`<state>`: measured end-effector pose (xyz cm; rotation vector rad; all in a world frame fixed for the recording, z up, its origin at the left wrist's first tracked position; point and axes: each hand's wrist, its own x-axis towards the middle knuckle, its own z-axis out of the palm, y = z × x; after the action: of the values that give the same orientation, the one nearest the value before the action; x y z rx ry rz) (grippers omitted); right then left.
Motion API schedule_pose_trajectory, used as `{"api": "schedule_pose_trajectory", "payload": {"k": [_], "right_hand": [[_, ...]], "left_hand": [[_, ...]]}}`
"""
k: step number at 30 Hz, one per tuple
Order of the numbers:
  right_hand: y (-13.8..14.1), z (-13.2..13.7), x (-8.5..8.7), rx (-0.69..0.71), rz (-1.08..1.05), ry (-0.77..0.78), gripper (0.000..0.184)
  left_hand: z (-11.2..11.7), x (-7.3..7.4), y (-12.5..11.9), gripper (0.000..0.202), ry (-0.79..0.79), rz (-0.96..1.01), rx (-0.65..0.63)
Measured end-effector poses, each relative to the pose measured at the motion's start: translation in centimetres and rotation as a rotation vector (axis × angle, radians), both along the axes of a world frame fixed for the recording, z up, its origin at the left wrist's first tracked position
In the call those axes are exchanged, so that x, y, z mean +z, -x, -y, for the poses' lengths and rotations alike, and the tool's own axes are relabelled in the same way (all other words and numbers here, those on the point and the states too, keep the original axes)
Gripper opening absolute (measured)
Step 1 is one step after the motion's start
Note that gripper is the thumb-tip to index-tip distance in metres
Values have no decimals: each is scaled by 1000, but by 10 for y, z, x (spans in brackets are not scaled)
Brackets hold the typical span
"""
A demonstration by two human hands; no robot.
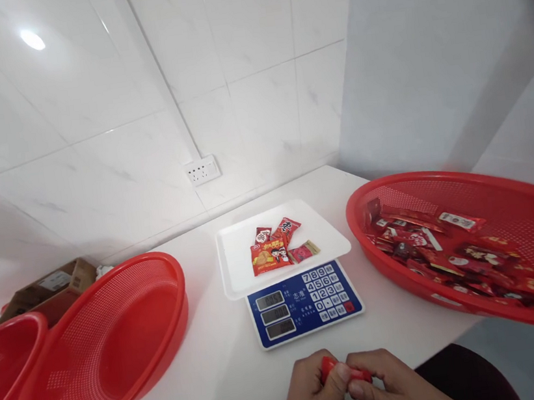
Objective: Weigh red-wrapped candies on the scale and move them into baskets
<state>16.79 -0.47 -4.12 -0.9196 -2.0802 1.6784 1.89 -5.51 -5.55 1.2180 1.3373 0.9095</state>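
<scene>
My left hand (316,387) and my right hand (389,380) meet near the table's front edge, fingers pinched together. Between them is a small red item (327,368), gripped from both sides; fingers cover most of it, so its kind does not show. Just beyond my hands stands a blue and white digital scale (305,303) with a keypad and three display windows. On its white tray (234,250) lie several snack packets, among them a red and yellow one (270,256) and a pink and gold one (304,251).
At the right, a large red mesh basket (392,181) holds many red wrapped snacks (452,261). Two red baskets stand at the left, one whole in view (119,350) and one cut off (4,372). Behind them is a cardboard box (52,287). A wall socket (203,170) is at the back.
</scene>
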Motion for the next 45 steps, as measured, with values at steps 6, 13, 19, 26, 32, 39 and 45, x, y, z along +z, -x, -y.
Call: {"api": "schedule_pose_trajectory", "payload": {"k": [6, 13, 19, 26, 32, 39, 45], "right_hand": [[-2, 0, -1, 48, 30, -35, 44], [-6, -1, -12, 28, 115, -157, 46], [-5, -2, -8, 20, 85, -111, 37], [-3, -6, -2, 11, 43, -72, 41], [-1, -6, -5, -4, 18, -53, 44], [-3, -6, -13, 2, -1, -68, 46], [-3, -7, -16, -14, -38, -61, 42]], "left_hand": [[0, 7, 4, 53, -18, -59, -56], [-1, -1, 2, 53, -133, -143, -31], [-2, 2, 3, 50, -36, -7, -40], [-3, 4, 7, 43, -59, 24, -14], [-5, 2, 7, 43, -84, -2, 20], [-5, -1, 7, 42, -71, 10, 31], [-6, -3, 7, 43, -48, -12, 41]]}}
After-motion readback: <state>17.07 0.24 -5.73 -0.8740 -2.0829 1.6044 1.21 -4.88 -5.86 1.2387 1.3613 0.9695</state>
